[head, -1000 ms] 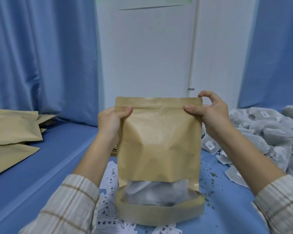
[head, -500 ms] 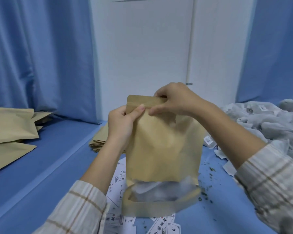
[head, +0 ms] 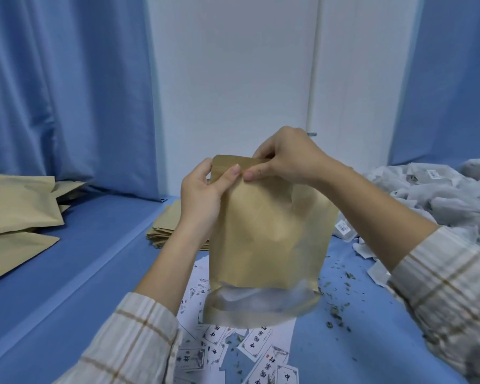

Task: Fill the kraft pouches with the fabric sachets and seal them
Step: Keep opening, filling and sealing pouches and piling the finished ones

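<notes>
Head view. Kraft pouch [head: 263, 231]: matte brown paper, stand-up form, creased body, frosted clear window across the lower part showing pale sachet fabric inside; held upright above the blue table [head: 75, 273]. Left hand [head: 203, 195]: thumb on the near face, fingers behind, pinching the pouch's top left corner. Right hand [head: 286, 159]: arched over the top edge, thumb and fingertips pressed on the top band just beside the left thumb; both hands clasp the pouch. Sleeves: checked, cream with tan lines. Fabric sachets [head: 441, 198]: grey-white, crumpled, small labels, heaped at right. Flat pouches [head: 166, 225]: stacked behind the left wrist. Filled pouches [head: 17, 212]: puffy, piled at far left. Printed labels [head: 258, 347]: white, scattered under the held pouch. Green leaf flakes [head: 338, 311]: strewn on the table at right
</notes>
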A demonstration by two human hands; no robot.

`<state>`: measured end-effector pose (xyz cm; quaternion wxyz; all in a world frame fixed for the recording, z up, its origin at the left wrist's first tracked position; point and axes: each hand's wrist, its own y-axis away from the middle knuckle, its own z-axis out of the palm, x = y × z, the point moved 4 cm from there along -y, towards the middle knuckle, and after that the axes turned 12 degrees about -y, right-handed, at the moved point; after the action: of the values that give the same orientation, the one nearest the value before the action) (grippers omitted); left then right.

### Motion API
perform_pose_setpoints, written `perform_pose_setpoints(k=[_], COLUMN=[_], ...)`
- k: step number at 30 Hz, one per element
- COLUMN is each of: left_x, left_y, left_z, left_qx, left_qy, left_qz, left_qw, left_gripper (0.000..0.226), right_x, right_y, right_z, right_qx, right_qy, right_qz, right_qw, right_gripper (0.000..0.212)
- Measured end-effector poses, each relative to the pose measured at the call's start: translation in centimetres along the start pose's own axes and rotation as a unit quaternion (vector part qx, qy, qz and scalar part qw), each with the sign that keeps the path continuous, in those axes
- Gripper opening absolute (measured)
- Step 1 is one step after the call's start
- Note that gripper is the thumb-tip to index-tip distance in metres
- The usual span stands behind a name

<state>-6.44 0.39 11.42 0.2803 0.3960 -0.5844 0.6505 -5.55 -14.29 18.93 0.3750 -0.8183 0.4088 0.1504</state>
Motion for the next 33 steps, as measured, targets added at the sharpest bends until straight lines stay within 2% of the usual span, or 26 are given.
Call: perform_pose_setpoints(k=[4,7,12,13,16,17,20,22,26,33], left_x=[-0.8,-0.6,-0.8,-0.8,-1.1,-1.1,-1.0,-1.1,-1.1,-1.3], left_y=[0.1,-0.1,0.5,0.7,0.7,0.6,0.6,0.7,0.7,1.2], left_z=[0.2,0.1,0.4,0.3,-0.4,-0.5,-0.3,-0.3,-0.5,0.6], left_qx=[-0.011,0.002,0.023,0.031,0.06,0.061,0.047,0.041,0.03,0.028], left_qy=[-0.003,-0.011,-0.019,-0.025,-0.005,0.0,0.007,0.016,0.016,0.007], left_qz=[-0.008,0.012,0.026,0.03,0.036,0.034,0.024,0.018,0.022,0.016], left_qw=[1.0,1.0,0.999,0.999,0.998,0.998,0.999,0.999,0.999,0.999], left_gripper=[0.012,0.027,0.033,0.034,0.028,0.026,0.026,0.026,0.045,0.016], right_x=[0.0,0.2,1.0,1.3,2.3,2.5,3.1,3.9,5.4,4.7], right_y=[0.2,0.3,0.3,0.4,0.7,0.9,1.7,2.0,2.6,3.2], right_z=[0.2,0.1,-0.1,-0.2,-1.2,-1.3,-1.2,-1.6,-2.2,-2.8], right_qx=[-0.006,-0.038,0.0,0.003,0.036,0.049,0.056,0.07,0.101,0.105], right_qy=[0.02,0.061,0.066,0.077,0.201,0.224,0.192,0.185,0.188,0.218], right_qz=[-0.006,0.003,-0.018,-0.021,-0.032,-0.048,-0.096,-0.091,-0.069,-0.055], right_qw=[1.0,0.997,0.998,0.997,0.978,0.972,0.975,0.976,0.975,0.969], right_gripper=[0.022,0.034,0.027,0.03,0.062,0.065,0.058,0.054,0.066,0.054])
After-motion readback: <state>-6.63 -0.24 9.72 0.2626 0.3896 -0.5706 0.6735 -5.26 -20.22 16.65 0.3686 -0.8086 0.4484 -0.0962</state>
